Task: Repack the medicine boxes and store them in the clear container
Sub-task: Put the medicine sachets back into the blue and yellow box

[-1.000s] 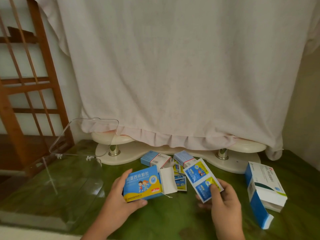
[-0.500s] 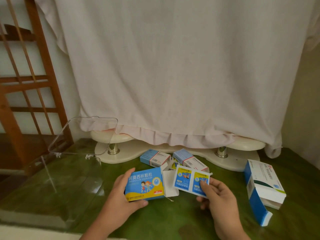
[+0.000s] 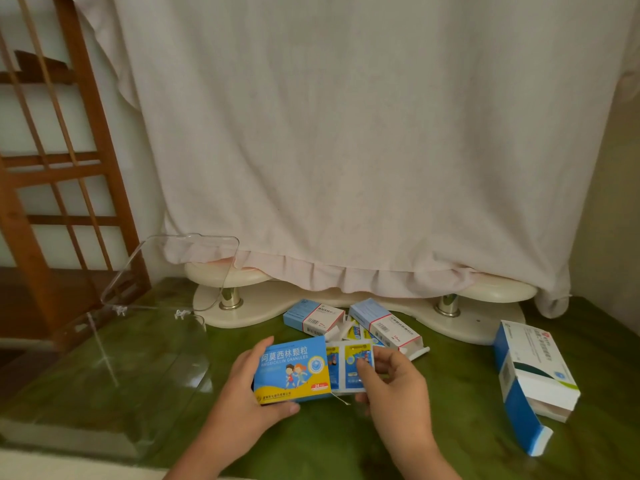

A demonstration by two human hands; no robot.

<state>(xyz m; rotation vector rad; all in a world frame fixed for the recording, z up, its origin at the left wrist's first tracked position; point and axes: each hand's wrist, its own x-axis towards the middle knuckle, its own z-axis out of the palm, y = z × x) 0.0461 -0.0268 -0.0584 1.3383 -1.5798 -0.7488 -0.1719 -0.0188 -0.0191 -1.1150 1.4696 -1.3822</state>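
Blue amoxicillin granules box [image 3: 293, 370] sits clamped in the left hand [image 3: 242, 393], open end facing right. Sachet strip [image 3: 349, 367], pinched by the right hand [image 3: 394, 386], lies partly inside that mouth, long axis across it. Clear container [image 3: 104, 368] waits at the table's left edge.

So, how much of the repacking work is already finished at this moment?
Little looks done: the clear container holds no boxes. In hand: the left hand holds the blue and yellow box while the right hand slides a sachet strip into its open end. Left: loose sachets between two small boxes, the open large box, then storing everything.
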